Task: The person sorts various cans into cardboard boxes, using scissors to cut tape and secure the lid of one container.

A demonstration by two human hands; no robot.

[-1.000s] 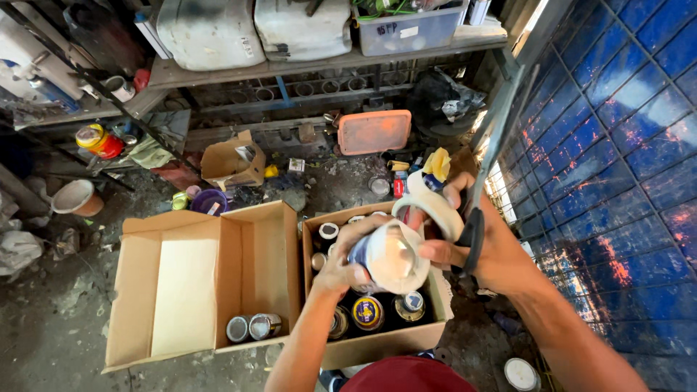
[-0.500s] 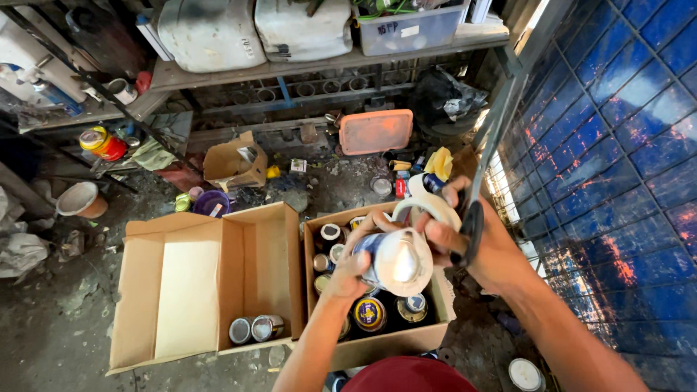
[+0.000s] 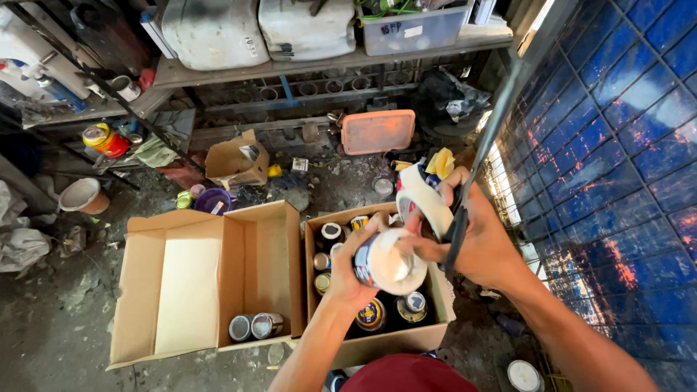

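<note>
- Right above the nearer cardboard box (image 3: 377, 347), the left hand (image 3: 353, 272) was closed around a small can (image 3: 385, 263), tipped on its side with its pale lid toward the camera.
- The right hand (image 3: 475, 243) met that can from the other side, fingertips on the lid, while gripping a roll of tape (image 3: 423, 196) and a dark-handled tool (image 3: 457, 225) pinched against the palm; I could not tell what kind of tool it was.
- Below the hands, the box held more small cans (image 3: 372, 314), upright and packed close together.
- Just to the left, touching that box, a second, larger box (image 3: 190, 279) lay open with two cans (image 3: 254, 326) on their sides in its near corner.
- Further off on the dirty floor (image 3: 43, 319) sat a purple bowl (image 3: 212, 201), a small torn carton (image 3: 234, 161) and a tan bucket (image 3: 82, 195).
- An orange tray (image 3: 377, 131) leaned against the base of the shelf (image 3: 305, 65).
- On the shelf stood white jugs (image 3: 258, 29) and a clear plastic bin (image 3: 415, 27).
- A blue tiled wall (image 3: 617, 145) ran along the right side.
</note>
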